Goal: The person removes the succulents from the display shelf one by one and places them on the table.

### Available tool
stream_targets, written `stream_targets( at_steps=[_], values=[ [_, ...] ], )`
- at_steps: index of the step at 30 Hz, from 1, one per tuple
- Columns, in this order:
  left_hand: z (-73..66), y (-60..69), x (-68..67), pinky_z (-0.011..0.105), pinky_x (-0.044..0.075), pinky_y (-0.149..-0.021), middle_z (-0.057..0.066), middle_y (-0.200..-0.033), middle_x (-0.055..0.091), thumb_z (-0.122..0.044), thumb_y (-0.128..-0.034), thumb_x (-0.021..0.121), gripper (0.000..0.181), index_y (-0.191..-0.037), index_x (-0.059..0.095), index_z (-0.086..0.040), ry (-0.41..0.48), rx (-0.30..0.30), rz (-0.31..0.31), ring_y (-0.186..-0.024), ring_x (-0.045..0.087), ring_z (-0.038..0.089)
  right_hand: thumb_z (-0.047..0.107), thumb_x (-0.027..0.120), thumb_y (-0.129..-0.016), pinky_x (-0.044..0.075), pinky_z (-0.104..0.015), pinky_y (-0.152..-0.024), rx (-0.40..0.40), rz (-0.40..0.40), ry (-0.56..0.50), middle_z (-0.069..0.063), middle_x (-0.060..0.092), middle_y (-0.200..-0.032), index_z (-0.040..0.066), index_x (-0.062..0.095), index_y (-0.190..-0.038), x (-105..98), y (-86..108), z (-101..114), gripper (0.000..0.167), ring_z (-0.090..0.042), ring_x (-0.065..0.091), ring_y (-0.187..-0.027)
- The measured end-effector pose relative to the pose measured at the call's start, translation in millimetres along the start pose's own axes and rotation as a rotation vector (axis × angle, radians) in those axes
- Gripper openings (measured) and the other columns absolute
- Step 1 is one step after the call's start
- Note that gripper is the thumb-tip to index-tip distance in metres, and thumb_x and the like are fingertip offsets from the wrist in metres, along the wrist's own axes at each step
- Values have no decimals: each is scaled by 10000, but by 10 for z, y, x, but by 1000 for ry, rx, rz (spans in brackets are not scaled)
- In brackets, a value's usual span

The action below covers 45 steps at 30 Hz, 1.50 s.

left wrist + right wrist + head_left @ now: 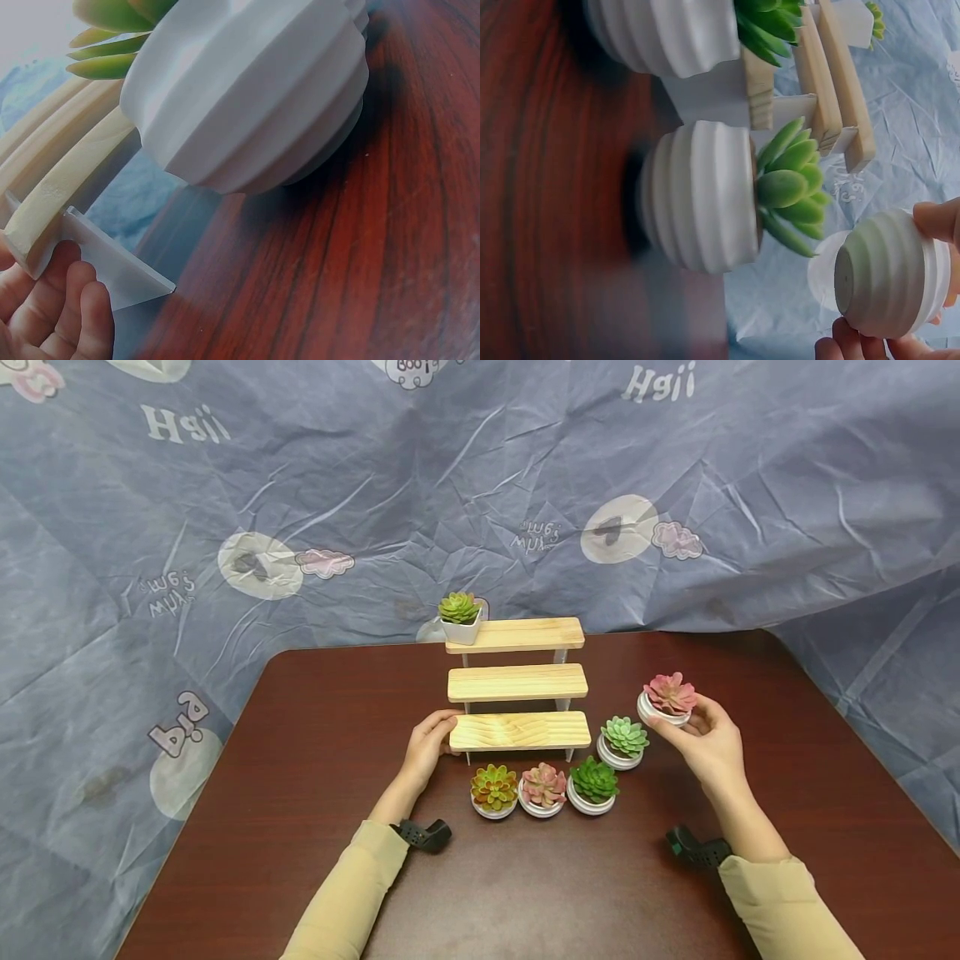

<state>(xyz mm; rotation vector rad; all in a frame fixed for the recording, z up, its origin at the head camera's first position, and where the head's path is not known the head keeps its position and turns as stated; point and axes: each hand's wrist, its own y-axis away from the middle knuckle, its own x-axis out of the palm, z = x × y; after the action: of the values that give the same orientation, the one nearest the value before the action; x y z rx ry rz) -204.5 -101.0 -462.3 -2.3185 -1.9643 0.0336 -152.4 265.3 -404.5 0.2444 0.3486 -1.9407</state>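
In the head view a three-tier wooden shelf stand (519, 732) is on the table, a green succulent in a square white pot (461, 620) at its top left. My left hand (429, 742) grips the left end of the lowest shelf; the left wrist view shows its fingers (94, 319) curled beneath the board. My right hand (708, 742) holds a pink succulent in a ribbed white pot (667, 700) above the table, right of the stand. In the right wrist view thumb and fingers grasp that pot (889, 274), tilted, with its base showing; its plant is out of sight there.
Before the stand sit a yellow-orange succulent (493, 788), a pink succulent (542, 786) and a dark green succulent (594, 779), all in white pots. A pale green succulent (624, 738) stands nearer my right hand. A printed blue-grey cloth (420, 502) hangs behind the table (345, 718).
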Motion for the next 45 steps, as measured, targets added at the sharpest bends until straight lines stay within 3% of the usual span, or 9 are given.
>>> stream_targets(
  at_steps=[8,16,20,24,29,36,40,45],
  values=[
    [8,0,-4,270,503,-597,72,-976,603,-120,-1001,450,323,-1208,555,104,7,2,6,-702,566,129,198,812,-737,457,-72,-684,8,-51,-47,44,568,-997,-24,481,-1295,-14,-20,-266,686,26,561,-833],
    [2,7,-9,279,506,-605,92,-1001,601,-122,-1001,450,315,-1202,564,92,5,7,10,-703,566,131,267,827,-720,465,-81,-683,-12,-46,19,40,569,-1031,12,470,-1319,-92,-185,-820,742,24,568,-851],
    [0,6,-9,301,507,-612,105,-1010,602,-121,-1000,449,321,-1205,558,100,5,6,8,-710,567,132,291,832,-713,459,-69,-682,5,-56,53,20,561,-1047,19,463,-1317,-111,-186,-965,758,28,561,-853],
    [-2,5,-9,322,509,-620,112,-1024,599,-122,-999,450,331,-1211,548,113,0,1,5,-727,566,136,305,820,-725,457,-71,-681,5,-41,65,-17,555,-1064,-12,440,-1329,-138,-145,-975,781,32,548,-858],
    [-3,3,-7,341,510,-632,124,-1040,591,-125,-1000,450,335,-1215,546,113,-8,-5,8,-747,564,141,259,820,-731,450,-62,-679,1,-33,72,31,542,-1027,-49,419,-1324,-152,-68,-910,779,68,535,-838],
    [-10,2,-9,326,513,-619,149,-1060,589,-127,-1001,449,335,-1216,548,111,-18,3,10,-741,564,147,210,766,-788,445,-59,-630,88,-10,85,-144,516,-1156,-65,386,-1360,-157,72,-561,740,118,494,-791],
    [-3,3,-10,299,512,-611,121,-1033,592,-130,-1002,449,338,-1218,545,112,-14,2,12,-729,564,143,213,754,-797,437,-58,-599,113,4,124,-198,529,-1177,-79,388,-1360,-168,79,-548,732,145,473,-749],
    [5,4,-9,278,510,-605,91,-989,596,-124,-1000,452,322,-1206,563,97,-9,7,6,-695,563,138,228,746,-806,428,-49,-610,86,23,161,-272,520,-1193,-108,382,-1353,-178,55,-621,738,167,450,-741]
  ],
)
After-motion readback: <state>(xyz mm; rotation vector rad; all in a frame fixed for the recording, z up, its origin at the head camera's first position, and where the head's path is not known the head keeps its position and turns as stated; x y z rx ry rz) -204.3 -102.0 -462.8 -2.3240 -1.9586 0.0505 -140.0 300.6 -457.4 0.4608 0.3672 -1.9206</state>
